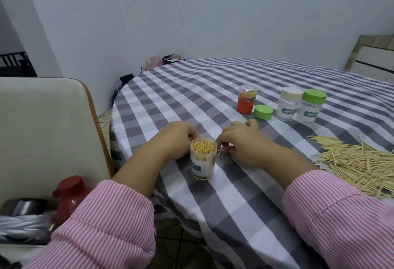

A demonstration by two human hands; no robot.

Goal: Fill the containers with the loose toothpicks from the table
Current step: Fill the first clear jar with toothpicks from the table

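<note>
An open clear container point(203, 160), packed full of upright toothpicks, stands on the table point(234, 194) between the two hands, near the table's front edge. The left hand point(177, 138) reaches in from the lower left, back of the hand up, its fingers point(193, 134) curled round the far left side of the container and touching its rim. The right hand point(241, 142) lies just right of the container, also back up, with fingers point(221, 140) bent inward and pressed together, pinching a single toothpick point(220, 151) right beside the container's rim. Both forearms angle inward from pink striped sleeves point(110, 221). Well to the right of the right fingers spreads the pile of loose toothpicks point(358, 162). Beyond the fingers, farther back on the table, stand an orange container point(246, 102), a loose green lid point(263, 112) just beside it, a white-lidded container point(288, 104) and a green-lidded container point(310, 106), the last two touching.
</note>
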